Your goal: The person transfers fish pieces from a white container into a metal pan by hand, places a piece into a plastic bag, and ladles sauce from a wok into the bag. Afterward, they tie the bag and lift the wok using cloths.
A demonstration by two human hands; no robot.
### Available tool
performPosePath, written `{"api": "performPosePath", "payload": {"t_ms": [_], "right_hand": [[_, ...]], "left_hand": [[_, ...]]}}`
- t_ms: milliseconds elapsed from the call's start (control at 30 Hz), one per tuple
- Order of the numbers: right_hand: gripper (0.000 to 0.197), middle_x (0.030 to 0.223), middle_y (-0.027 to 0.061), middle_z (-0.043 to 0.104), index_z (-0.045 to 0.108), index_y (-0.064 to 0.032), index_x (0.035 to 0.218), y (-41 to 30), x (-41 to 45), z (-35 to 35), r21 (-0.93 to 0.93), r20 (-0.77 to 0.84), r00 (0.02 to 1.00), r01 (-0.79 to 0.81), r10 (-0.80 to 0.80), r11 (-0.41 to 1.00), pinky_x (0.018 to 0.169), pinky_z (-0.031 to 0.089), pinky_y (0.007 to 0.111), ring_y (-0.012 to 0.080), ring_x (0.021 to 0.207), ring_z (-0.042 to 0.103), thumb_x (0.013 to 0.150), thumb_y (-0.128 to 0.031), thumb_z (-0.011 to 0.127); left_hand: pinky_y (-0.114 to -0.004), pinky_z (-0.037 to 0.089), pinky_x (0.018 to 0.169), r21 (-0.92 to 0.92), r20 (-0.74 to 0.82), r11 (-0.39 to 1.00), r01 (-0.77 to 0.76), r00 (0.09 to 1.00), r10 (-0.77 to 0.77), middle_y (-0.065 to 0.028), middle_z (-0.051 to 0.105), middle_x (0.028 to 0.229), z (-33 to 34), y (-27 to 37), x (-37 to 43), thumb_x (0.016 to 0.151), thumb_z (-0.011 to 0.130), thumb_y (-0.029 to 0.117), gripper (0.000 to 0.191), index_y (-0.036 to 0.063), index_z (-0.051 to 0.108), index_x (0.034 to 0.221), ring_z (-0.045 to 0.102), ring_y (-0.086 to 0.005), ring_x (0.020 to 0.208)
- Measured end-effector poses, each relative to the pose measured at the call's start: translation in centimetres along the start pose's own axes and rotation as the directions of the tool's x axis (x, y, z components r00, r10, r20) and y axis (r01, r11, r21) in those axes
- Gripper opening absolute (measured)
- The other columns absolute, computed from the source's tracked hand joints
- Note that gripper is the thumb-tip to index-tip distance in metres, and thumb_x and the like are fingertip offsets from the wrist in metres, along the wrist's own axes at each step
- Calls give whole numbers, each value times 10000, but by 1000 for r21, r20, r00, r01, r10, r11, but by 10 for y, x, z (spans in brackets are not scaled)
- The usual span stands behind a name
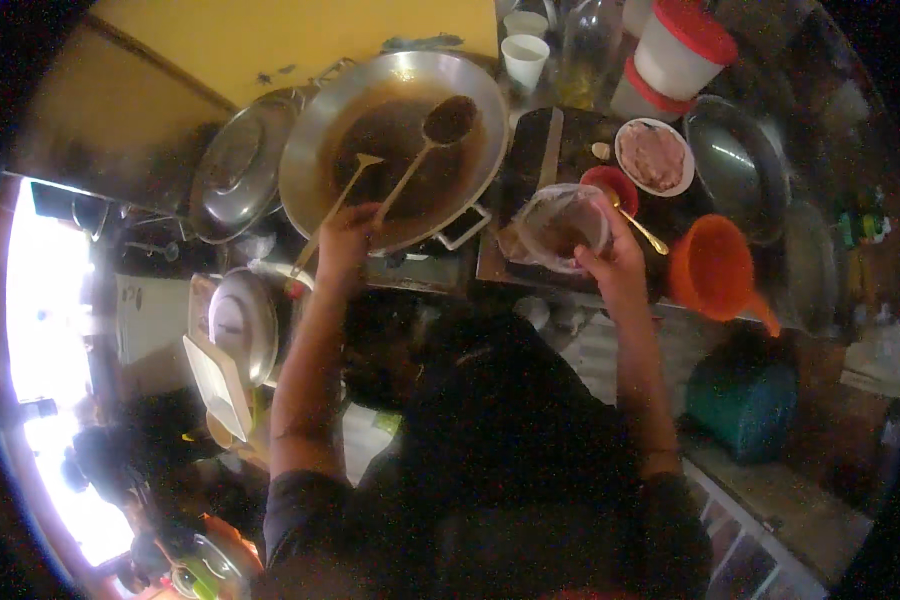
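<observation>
In my left hand (347, 240) are the handles of a long ladle (448, 122) and a slim spatula (367, 160). The ladle's dark, round head rests over the far right part of a wide metal wok (304, 161), which holds brown liquid (382, 127). The spatula's flared tip lies over the same liquid. My right hand (616, 259) grips the rim of a clear plastic tub (566, 225), tilted with its mouth towards me. Something brownish shows in it; what it is, I cannot tell. A red bowl (611, 184) and a gold-coloured spoon (649, 232) are just beyond that hand.
A white bowl of raw meat (652, 156) stands at the right, near an orange plastic funnel (712, 266). Red-lidded tubs (679, 56) and white cups (525, 60) are at the back. A knife (551, 146) lies right of the wok; a metal lid (236, 172) leans left.
</observation>
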State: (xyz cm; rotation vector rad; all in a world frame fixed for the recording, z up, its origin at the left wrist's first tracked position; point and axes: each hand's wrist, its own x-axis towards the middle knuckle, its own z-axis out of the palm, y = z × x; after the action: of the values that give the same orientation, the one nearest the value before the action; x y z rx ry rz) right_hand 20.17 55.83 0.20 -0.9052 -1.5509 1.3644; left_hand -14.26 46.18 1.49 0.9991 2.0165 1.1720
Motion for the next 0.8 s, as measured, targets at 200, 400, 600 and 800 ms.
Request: {"api": "performPosePath", "payload": {"t_ms": [200,400,600,800], "right_hand": [[647,1271,68,453,384,-75,1326,1,1,-2,-107,-16,999,-29,27,994,761,482,244,161,1072,489,727,90,564],[664,1267,78,456,371,-60,1332,-6,2,0,-153,10,1000,31,-30,988,800,463,240,157,1099,476,718,85,580],[688,1261,75,459,343,-69,1350,3,1,-4,-35,-11,1000,-23,22,999,759,479,238,148,1069,495,726,78,591],[725,1279,63,447,301,-88,1375,7,-4,-11,-48,-11,995,-100,100,994,620,476,212,96,821,557,731,81,588]], "left_hand": [[-220,388,517,98,1,995,28,1000,-28,-26,633,815,-7,19,-28,770,586,72,248,43,644,1010,499,-70,608],[-208,390,531,224,132,967,-122,987,94,-14,621,834,-12,32,-51,779,590,76,250,63,645,1022,479,-56,610],[-213,410,564,160,140,986,36,988,-59,-16,624,862,10,65,-82,778,602,78,298,54,616,1075,499,-61,642],[-232,440,661,166,179,985,-48,984,18,-32,627,882,33,63,-110,770,618,48,257,27,616,1026,533,-93,743]]}}
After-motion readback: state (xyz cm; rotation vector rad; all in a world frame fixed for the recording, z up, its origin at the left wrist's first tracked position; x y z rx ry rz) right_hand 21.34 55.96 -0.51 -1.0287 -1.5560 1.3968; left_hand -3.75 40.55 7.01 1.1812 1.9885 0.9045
